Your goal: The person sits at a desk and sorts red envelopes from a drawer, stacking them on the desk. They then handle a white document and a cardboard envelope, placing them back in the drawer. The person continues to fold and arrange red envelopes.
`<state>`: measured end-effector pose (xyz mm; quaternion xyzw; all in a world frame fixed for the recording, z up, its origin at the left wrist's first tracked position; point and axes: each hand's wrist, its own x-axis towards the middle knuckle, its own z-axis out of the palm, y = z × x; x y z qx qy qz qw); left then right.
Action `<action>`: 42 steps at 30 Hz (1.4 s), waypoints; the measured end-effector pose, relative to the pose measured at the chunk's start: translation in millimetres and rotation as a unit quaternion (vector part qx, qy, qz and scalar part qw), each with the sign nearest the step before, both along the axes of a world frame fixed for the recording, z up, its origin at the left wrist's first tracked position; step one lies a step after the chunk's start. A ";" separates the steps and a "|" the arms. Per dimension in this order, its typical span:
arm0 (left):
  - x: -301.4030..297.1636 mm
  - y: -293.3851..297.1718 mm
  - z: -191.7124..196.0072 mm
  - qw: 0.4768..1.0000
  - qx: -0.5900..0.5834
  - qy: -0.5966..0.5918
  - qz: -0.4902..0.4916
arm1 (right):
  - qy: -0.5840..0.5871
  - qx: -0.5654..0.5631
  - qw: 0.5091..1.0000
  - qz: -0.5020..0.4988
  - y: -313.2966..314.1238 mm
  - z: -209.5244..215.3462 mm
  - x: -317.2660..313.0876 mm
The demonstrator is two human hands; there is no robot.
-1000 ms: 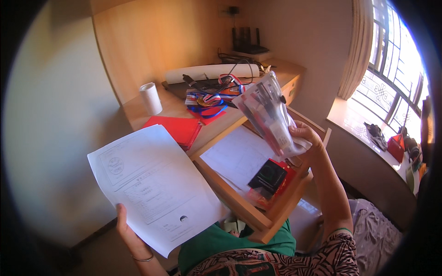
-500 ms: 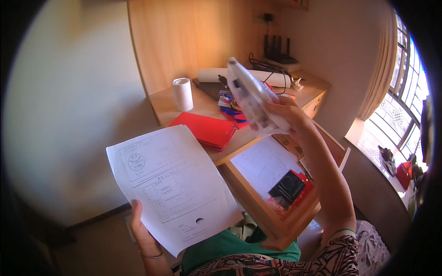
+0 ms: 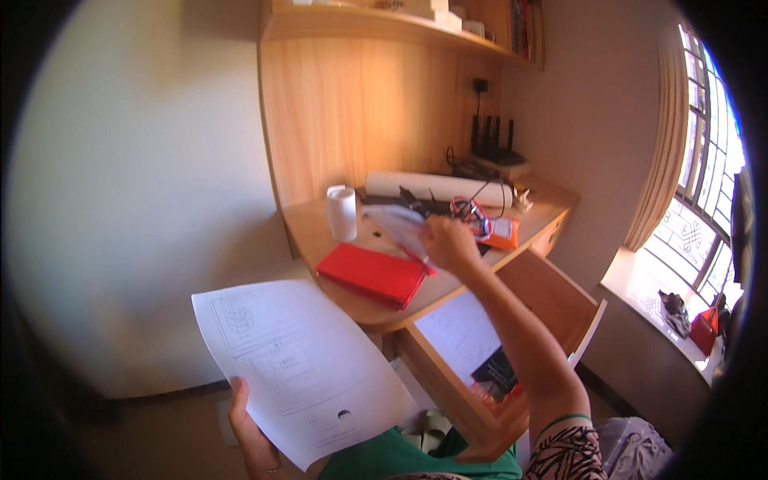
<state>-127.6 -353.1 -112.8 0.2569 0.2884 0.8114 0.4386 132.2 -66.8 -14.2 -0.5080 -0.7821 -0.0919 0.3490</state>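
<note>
My left hand (image 3: 251, 428) grips the lower left edge of a printed paper sheet (image 3: 304, 368), its thumb lying on the front. My right hand (image 3: 454, 246) is closed around the end of a translucent plastic bag (image 3: 392, 226), blurred by motion and low over the desk; its contents cannot be made out now. Just in front of the bag lies a stack of red folders or envelopes (image 3: 372, 276). Below my right forearm an open drawer (image 3: 442, 400) holds white paper (image 3: 460, 328), a dark booklet (image 3: 498, 370) and something red, partly covered by the arm.
On the desk (image 3: 308, 220) stand a white paper roll (image 3: 342, 214) and a black router (image 3: 498, 150). A long white tube (image 3: 436, 188), cables and an orange packet (image 3: 502, 234) lie behind my right hand. A shelf (image 3: 384, 30) hangs above; a barred window is at right.
My right hand has lowered the plastic bag from above the desk toward its surface, left of the cables. My left hand still holds the sheet. The view has tilted up, showing the shelf.
</note>
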 end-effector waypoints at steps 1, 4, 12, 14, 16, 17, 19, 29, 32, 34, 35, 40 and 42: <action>0.6 -1.0 3.5 1.000 -0.017 -0.005 0.004 | -0.010 -0.027 0.999 -0.018 -0.3 -3.5 -4.2; -0.4 -3.4 9.9 1.000 -0.018 0.004 -0.012 | -0.053 -0.072 0.996 -0.021 -4.9 -10.1 -13.0; -9.3 -0.3 -1.2 0.998 0.042 -0.001 -0.050 | 0.000 -0.048 0.998 0.044 -24.7 -4.8 2.7; -9.8 0.5 -1.8 1.000 0.008 -0.006 -0.029 | 0.035 -0.010 0.996 0.082 -32.4 1.0 15.3; -9.1 -0.2 -0.3 1.000 0.001 -0.004 -0.023 | 0.066 0.016 0.993 0.097 -39.9 8.3 33.2; -8.4 -0.2 1.1 1.000 0.000 -0.004 -0.022 | 0.101 0.011 0.989 0.106 -43.1 12.1 44.1; -6.1 -0.9 3.4 1.000 -0.017 0.000 0.002 | 0.192 -0.007 0.976 0.098 -50.5 16.0 67.5; -1.4 2.8 1.5 0.999 -0.007 0.003 -0.032 | -0.066 -0.389 0.913 0.099 -38.8 -35.8 171.1; 1.5 3.7 4.3 0.999 -0.013 0.011 -0.032 | -0.207 -0.405 0.890 0.042 -10.9 -77.3 163.9; 3.8 3.0 7.0 0.999 -0.016 0.006 -0.030 | -0.326 -0.369 0.871 0.009 3.6 -101.5 157.8; 5.1 2.3 7.9 0.999 -0.021 -0.001 -0.027 | -0.297 -0.391 0.871 -0.001 5.5 -109.2 160.6; 8.5 4.2 8.4 0.999 -0.006 -0.014 -0.045 | -0.253 -0.446 0.854 -0.092 -5.9 -123.0 169.7; 7.8 6.7 8.0 0.999 -0.016 -0.017 -0.046 | -0.270 -0.428 0.859 -0.081 -9.2 -122.9 172.7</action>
